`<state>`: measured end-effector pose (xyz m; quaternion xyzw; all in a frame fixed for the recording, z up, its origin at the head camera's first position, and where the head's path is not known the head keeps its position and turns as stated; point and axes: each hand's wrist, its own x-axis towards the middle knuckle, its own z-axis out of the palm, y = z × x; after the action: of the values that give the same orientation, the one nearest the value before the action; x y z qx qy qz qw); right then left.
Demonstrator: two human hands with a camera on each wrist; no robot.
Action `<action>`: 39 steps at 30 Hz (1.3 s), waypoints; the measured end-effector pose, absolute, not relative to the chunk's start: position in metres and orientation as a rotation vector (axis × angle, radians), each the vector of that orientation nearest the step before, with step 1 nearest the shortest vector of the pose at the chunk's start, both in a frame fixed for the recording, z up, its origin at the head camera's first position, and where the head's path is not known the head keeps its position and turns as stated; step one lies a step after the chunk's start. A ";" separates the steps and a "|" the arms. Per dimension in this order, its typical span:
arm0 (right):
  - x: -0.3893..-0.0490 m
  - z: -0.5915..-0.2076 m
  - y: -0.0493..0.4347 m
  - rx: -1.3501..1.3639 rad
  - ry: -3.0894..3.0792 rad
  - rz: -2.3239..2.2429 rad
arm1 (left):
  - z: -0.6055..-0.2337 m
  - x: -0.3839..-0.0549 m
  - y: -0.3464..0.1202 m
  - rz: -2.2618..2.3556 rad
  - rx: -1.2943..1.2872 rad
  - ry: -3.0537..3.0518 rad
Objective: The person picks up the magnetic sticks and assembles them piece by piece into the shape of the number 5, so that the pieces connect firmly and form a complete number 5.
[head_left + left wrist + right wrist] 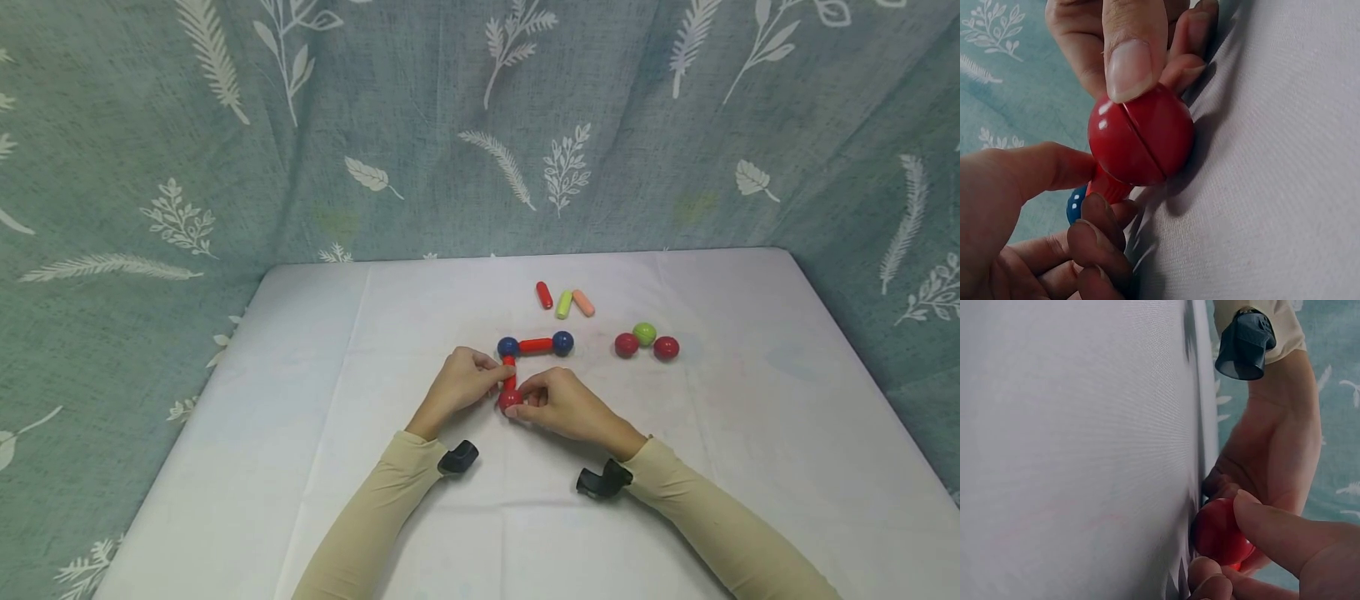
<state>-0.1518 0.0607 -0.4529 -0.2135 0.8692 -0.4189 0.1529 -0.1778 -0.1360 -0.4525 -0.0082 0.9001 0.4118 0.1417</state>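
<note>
My left hand (462, 382) pinches a red rod (510, 383) between thumb and fingers. At the near end of that rod, my right hand (562, 402) grips a red ball (509, 402), its thumb on the ball. The rod's far end meets a blue ball (507, 347). From there a second red rod (536, 346) runs right to another blue ball (562, 342), so the joined pieces form an angle. In the left wrist view the red ball (1147, 137) shows a groove across it, and the rod is mostly hidden behind it.
Beyond the joined pieces lie a loose red rod (544, 295), a green rod (564, 304) and a peach rod (582, 303). To the right, a green ball (644, 334) sits between two red balls (666, 348). A white cloth covers the table (390, 517); a leaf-patterned curtain (420, 108) hangs behind.
</note>
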 end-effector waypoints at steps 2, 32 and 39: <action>-0.152 -0.453 0.060 -0.608 2.497 -1.196 | -0.452 -0.178 -0.136 1.198 -0.021 2.594; -0.153 -0.450 0.063 -0.629 2.509 -1.193 | -0.451 -0.177 -0.137 1.247 -0.002 2.583; -0.161 -0.439 0.076 -0.601 2.525 -1.206 | -0.446 -0.177 -0.142 1.220 0.036 2.527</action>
<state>-0.1614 0.0756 -0.4391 -0.2079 0.8737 -0.4171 0.1395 -0.1766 -0.1421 -0.4457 0.0127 0.8879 0.4286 0.1668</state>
